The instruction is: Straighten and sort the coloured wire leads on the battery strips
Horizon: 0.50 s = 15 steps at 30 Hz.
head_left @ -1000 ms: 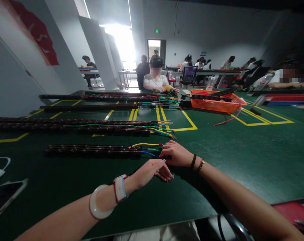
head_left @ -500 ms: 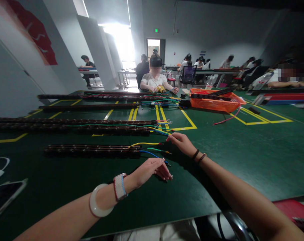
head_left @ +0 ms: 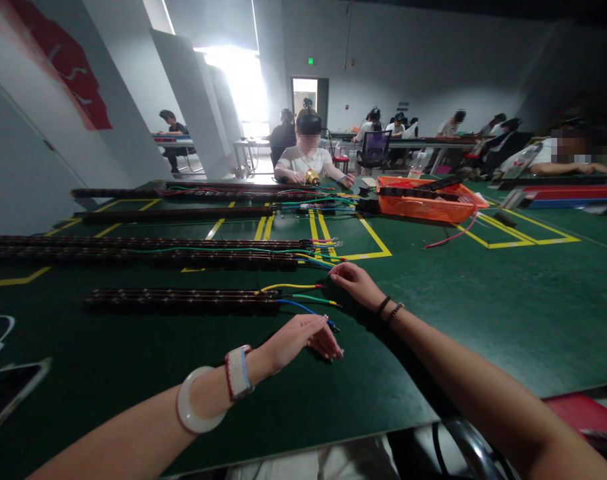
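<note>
My left hand [head_left: 303, 337] hovers low over the table, fingers stretched loosely and pointing down, nothing visible in it. Just beyond it is the tip of a blue wire [head_left: 301, 305] from the nearest dark strip bundle [head_left: 183, 301]. A yellow wire [head_left: 291, 287] and a green wire [head_left: 313, 298] also come out of that bundle's right end. My right hand [head_left: 356, 283] is closed, thumb and fingertips together, beside the wire ends of the longer bundle [head_left: 183, 255] behind. Whether a wire is in its fingertips is hidden.
An orange basket [head_left: 423, 208] with dark strips stands at the back right. More dark strips [head_left: 183, 217] lie farther back on the green table [head_left: 483, 320], among yellow tape lines. Across sits a person [head_left: 306, 160] holding a yellow tool [head_left: 312, 177]. A phone [head_left: 11, 393] lies at left.
My right fingers have curled in more, and that hand has shifted slightly down. My left hand stays almost still. The person across has moved the yellow tool slightly left.
</note>
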Motion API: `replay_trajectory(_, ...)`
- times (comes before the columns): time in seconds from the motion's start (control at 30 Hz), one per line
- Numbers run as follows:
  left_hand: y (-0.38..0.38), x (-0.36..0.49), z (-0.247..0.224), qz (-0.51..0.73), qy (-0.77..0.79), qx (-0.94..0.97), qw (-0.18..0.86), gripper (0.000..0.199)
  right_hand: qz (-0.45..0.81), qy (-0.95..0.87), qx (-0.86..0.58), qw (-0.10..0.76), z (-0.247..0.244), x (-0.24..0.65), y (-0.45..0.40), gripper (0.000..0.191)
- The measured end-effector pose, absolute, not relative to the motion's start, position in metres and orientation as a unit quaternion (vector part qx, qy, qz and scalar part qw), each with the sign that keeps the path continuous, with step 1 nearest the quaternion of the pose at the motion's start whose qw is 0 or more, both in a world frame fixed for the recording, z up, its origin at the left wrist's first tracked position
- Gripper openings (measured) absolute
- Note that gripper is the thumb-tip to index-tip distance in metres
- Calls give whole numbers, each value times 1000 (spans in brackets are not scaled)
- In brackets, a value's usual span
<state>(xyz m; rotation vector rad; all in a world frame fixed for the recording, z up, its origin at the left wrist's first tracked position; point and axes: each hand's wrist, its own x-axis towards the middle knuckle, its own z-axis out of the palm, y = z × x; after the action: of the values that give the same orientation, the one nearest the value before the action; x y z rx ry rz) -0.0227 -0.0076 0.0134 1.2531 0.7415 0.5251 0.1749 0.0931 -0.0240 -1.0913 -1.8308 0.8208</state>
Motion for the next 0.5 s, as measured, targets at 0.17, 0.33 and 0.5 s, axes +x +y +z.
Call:
replay_trajectory(0.17, -9, -22, 16, 240, 339, 564, 713, 52, 248, -802, -413, 354, -15, 168, 80, 33)
replay_trajectory(0.33, -10, -22, 19, 244, 346, 567, 707, 50, 187, -856, -388, 286, -12, 162, 72, 46)
replay_trajectory(0.5, -9, -22, 18, 238, 345, 567, 709, 48, 164, -877, -372, 256, -14, 155, 70, 59)
